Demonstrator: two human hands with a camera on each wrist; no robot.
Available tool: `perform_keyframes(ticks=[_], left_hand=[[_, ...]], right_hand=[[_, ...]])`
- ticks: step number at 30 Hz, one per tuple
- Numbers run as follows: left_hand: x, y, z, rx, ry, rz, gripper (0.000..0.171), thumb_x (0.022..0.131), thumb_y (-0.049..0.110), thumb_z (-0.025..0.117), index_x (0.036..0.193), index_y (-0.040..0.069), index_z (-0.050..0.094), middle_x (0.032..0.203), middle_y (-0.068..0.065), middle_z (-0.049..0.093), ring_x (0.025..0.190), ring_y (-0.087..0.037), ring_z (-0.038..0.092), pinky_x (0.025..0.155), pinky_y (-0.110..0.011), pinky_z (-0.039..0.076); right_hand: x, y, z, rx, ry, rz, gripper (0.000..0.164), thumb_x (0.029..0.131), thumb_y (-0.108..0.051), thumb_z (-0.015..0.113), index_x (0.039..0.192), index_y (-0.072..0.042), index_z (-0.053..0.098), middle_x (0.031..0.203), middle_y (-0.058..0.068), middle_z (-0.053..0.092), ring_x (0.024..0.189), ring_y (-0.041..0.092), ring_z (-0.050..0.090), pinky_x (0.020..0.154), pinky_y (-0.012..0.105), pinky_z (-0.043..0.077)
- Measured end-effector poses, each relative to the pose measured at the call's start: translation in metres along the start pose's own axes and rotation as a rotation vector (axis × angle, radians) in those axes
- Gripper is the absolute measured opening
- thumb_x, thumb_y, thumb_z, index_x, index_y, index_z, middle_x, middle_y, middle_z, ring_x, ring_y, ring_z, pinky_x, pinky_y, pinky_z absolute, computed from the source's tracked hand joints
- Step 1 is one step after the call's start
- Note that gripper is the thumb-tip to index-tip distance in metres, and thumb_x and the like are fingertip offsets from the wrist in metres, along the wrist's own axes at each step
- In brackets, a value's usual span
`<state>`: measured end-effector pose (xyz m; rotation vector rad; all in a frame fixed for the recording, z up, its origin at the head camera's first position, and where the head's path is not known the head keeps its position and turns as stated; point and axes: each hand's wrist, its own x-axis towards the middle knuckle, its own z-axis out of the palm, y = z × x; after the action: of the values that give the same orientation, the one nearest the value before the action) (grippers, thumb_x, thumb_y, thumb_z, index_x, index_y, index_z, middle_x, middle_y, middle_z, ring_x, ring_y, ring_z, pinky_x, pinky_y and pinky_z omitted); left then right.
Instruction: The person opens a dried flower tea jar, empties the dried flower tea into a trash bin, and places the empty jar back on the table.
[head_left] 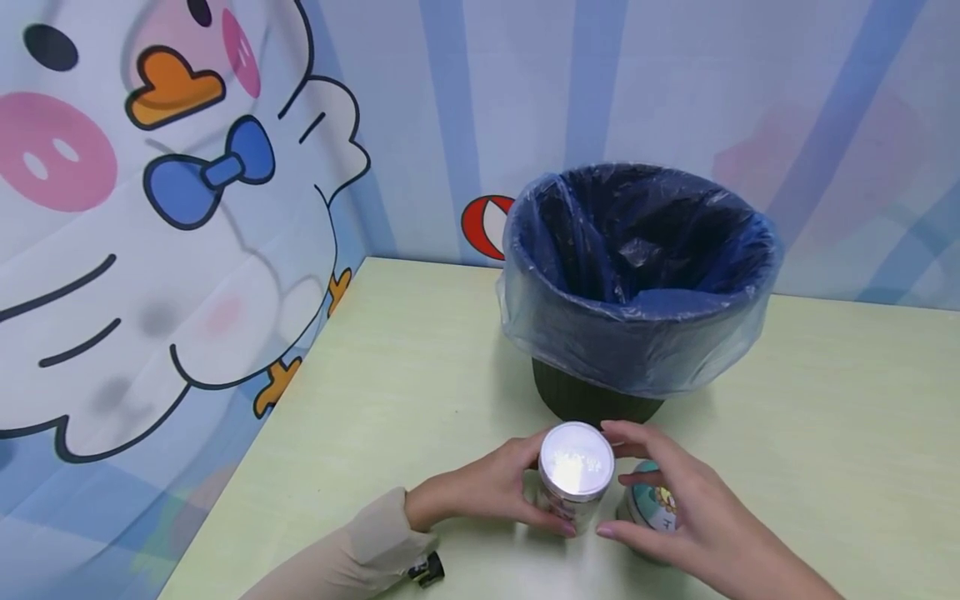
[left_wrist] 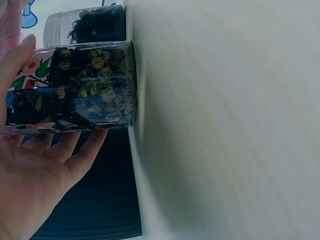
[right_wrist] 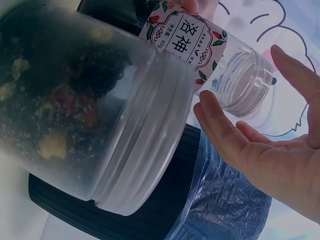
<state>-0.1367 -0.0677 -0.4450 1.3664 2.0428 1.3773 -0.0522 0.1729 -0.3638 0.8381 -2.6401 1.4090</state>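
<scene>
Head view: your left hand (head_left: 498, 487) grips the clear jar (head_left: 566, 507), upright on the table (head_left: 420, 358) before the bin (head_left: 592, 396); your right hand (head_left: 690, 492), fingers loosely spread, holds nothing beside it; expect something light, stiff and slippery (probably smooth plastic); hold its body below the lid (head_left: 576, 458).
</scene>
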Motion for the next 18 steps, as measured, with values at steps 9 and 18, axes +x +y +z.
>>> perform_keyframes(ticks=[9, 18], left_hand=[[0.002, 0.005, 0.0, -0.03, -0.017, -0.024, 0.091, 0.077, 0.012, 0.088, 0.149, 0.014, 0.033, 0.141, -0.002, 0.052, 0.127, -0.009, 0.051, 0.102, -0.029, 0.045], [0.006, 0.013, -0.003, -0.033, -0.025, -0.019, 0.087, 0.078, 0.015, 0.087, 0.149, 0.018, 0.036, 0.141, 0.0, 0.053, 0.127, -0.009, 0.051, 0.101, -0.028, 0.046]], right_hand=[[-0.002, -0.003, 0.001, 0.048, 0.024, -0.008, 0.077, 0.081, -0.02, 0.085, 0.145, -0.017, 0.042, 0.131, 0.002, 0.056, 0.111, 0.01, 0.059, 0.077, 0.033, 0.058], [-0.004, -0.005, -0.002, 0.101, 0.057, -0.028, 0.073, 0.083, -0.01, 0.082, 0.145, -0.015, 0.043, 0.13, 0.002, 0.055, 0.108, 0.01, 0.06, 0.075, 0.033, 0.059]])
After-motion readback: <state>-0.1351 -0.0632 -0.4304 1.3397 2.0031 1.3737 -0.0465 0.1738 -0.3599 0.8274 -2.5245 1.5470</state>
